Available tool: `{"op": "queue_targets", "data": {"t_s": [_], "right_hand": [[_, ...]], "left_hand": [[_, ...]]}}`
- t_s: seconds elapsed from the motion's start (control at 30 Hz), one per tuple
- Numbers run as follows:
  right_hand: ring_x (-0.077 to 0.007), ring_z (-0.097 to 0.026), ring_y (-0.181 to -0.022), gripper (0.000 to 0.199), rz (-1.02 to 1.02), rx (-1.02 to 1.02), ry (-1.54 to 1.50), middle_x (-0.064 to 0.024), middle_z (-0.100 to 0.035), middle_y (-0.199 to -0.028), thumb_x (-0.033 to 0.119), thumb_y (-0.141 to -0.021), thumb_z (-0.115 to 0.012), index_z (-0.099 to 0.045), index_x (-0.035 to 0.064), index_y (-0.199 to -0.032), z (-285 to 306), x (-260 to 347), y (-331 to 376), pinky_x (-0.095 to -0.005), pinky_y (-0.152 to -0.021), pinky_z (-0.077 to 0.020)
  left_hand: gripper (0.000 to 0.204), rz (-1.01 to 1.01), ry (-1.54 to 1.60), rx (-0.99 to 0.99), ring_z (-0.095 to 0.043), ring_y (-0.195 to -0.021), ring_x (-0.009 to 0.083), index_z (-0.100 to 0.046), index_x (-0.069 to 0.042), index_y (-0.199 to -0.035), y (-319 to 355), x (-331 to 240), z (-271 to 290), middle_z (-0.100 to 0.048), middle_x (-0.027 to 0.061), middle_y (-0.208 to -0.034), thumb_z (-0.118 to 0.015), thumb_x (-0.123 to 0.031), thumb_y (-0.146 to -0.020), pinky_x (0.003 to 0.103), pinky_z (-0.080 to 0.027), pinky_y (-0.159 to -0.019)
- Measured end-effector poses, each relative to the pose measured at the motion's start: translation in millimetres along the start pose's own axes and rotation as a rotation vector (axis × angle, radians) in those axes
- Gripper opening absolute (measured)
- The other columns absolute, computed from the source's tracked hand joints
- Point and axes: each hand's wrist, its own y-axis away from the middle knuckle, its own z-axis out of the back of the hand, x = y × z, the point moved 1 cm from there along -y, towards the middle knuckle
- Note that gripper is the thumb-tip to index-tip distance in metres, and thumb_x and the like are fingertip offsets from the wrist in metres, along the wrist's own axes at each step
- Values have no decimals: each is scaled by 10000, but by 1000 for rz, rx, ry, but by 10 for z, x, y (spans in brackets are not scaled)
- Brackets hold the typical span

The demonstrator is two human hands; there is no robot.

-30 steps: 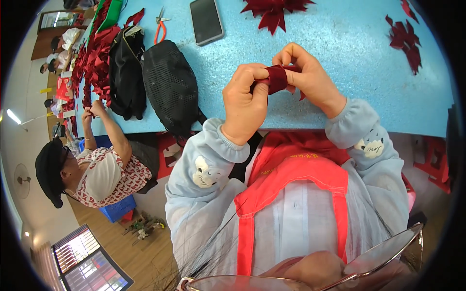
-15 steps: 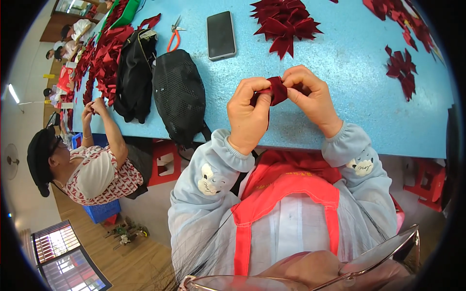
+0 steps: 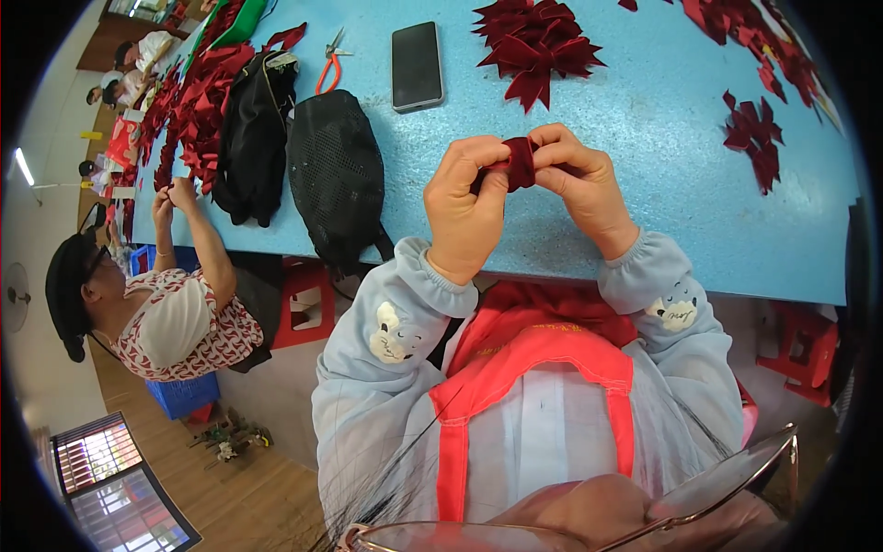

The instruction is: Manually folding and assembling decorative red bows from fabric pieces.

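A black mesh bag (image 3: 336, 175) lies on the blue surface (image 3: 644, 212) to the left, its contents hidden. Above the near edge of the surface, the left hand (image 3: 469, 207) and the right hand (image 3: 584, 184) both pinch a small folded piece of dark red ribbon (image 3: 521, 163), which looks velvety and bunched; the fingers cover most of it. Finished red bows (image 3: 533, 46) lie farther off, near a phone (image 3: 417, 66).
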Motion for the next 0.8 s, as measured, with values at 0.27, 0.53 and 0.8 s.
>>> {"op": "queue_targets", "data": {"t_s": [0.27,0.53,0.8], "right_hand": [[-142,-518,-906,133,11,-79,122,-52,-521,-1025,-2,-799,-580,-620,12,-924,-39,85,14,-264,-809,-427],[-125,-517,-874,123,59,-10,265,-48,-535,-983,4,-796,-589,-612,11,-917,64,97,-17,-236,-753,-437],[-118,-515,-866,69,50,137,176,-50,-518,-1025,24,-807,-586,-592,26,-876,109,108,-18,-210,-727,-430]], "left_hand": [[171,7,37,-10,-579,-774,172,-589,-16,-883,19,17,-57,-593,91,-876,-566,92,-753,258,-473,-678],[186,-83,-126,122,-589,-731,218,-581,-29,-867,-36,-55,-18,-596,98,-833,-575,90,-724,279,-480,-648],[201,-48,-194,233,-601,-690,230,-551,-43,-875,-20,-72,11,-596,109,-813,-573,81,-718,293,-483,-604]]}}
